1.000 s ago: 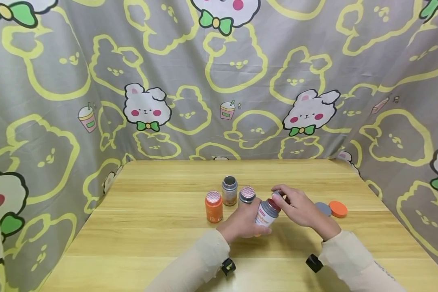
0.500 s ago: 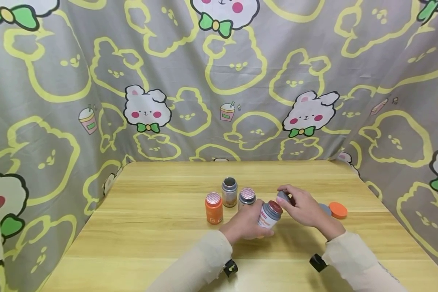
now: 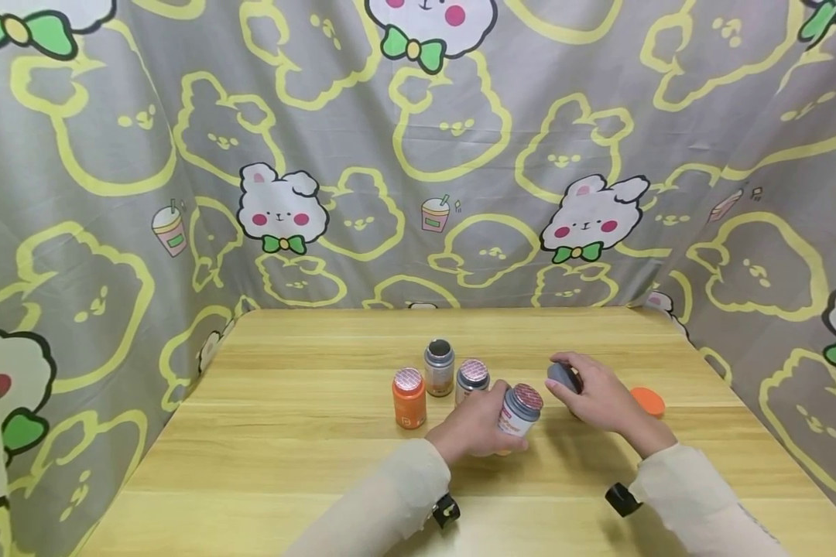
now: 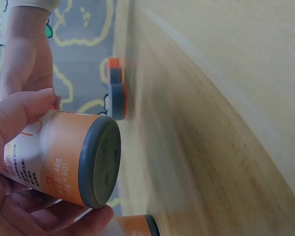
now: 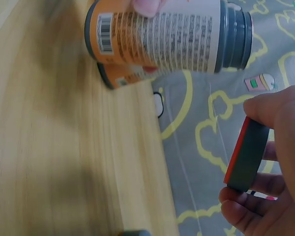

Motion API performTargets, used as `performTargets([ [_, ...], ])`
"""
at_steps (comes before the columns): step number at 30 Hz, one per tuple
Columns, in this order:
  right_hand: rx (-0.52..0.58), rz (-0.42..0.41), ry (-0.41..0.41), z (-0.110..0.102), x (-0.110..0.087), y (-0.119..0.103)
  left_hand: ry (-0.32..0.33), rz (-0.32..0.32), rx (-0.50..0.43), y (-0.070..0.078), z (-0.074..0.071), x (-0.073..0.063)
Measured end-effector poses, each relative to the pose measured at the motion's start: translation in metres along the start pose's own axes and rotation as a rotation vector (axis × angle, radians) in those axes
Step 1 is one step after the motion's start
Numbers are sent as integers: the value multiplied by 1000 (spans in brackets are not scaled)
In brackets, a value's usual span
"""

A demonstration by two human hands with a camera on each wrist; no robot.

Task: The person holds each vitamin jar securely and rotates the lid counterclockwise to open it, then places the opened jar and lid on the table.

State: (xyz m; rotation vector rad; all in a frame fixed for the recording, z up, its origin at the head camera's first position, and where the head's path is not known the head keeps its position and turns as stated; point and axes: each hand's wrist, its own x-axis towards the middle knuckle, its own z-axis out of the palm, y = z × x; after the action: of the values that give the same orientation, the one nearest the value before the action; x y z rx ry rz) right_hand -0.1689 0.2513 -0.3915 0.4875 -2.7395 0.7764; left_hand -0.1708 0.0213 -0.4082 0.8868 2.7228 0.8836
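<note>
My left hand point(image 3: 477, 425) grips a white-and-orange supplement bottle point(image 3: 518, 416), tilted, its grey neck topped by a reddish foil seal. The left wrist view shows the dark base of this bottle point(image 4: 101, 162), with fingers and thumb around the label. To its right, my right hand point(image 3: 599, 396) pinches a grey cap point(image 3: 564, 377) on edge between thumb and fingers, apart from the bottle. In the right wrist view the cap point(image 5: 248, 155) shows a red inner face turned toward the bottle point(image 5: 162, 37).
An orange bottle point(image 3: 409, 401), a grey-necked bottle point(image 3: 440, 370) with a dark mouth and a foil-sealed bottle point(image 3: 472, 377) stand left of the hands. An orange cap point(image 3: 648, 401) lies at right; grey caps point(image 4: 116, 101) lie near it. A patterned curtain point(image 3: 362, 193) surrounds the table.
My right hand has drawn the grey cap away from the bottle neck, to the right. My left hand has shifted slightly right with the bottle, turning its sealed top more into view.
</note>
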Motion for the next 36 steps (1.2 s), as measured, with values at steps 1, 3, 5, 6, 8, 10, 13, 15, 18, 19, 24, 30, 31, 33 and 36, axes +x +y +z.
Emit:
performTargets([
  [1,-11,5,5,-1,-1,2,-1,-2,-7,0,1,1],
  [3,-25,17,11,-2,-2,7,1,-5,-15,0,1,2],
  [5,-29,25,14,-4,-3,12,5,-6,-17,-1,2,3],
  [6,-32,27,14,-4,-3,14,8,-7,-16,-1,3,4],
  [8,-36,33,14,-6,-4,18,16,-10,-11,-1,3,5],
  [10,-36,37,11,-8,-5,22,20,-16,-3,-1,4,6],
  [13,-41,46,8,-11,-6,28,22,-26,-1,-2,5,9],
  [15,-46,52,5,-12,-7,33,18,-36,1,-2,6,10],
  [18,-65,68,0,-15,-9,40,19,-40,5,-2,8,11],
  [19,-70,75,-3,-16,-10,42,20,-40,9,-1,9,12],
  [24,-76,102,-4,-18,-14,57,28,-42,28,0,12,14],
  [30,-89,129,1,-19,-18,77,33,-59,28,0,16,17],
  [31,-93,134,0,-19,-19,80,33,-61,27,-1,17,18],
  [33,-97,149,-9,-20,-20,85,34,-69,26,-1,18,19],
  [36,-109,175,-27,-22,-22,93,34,-85,23,-2,19,20],
])
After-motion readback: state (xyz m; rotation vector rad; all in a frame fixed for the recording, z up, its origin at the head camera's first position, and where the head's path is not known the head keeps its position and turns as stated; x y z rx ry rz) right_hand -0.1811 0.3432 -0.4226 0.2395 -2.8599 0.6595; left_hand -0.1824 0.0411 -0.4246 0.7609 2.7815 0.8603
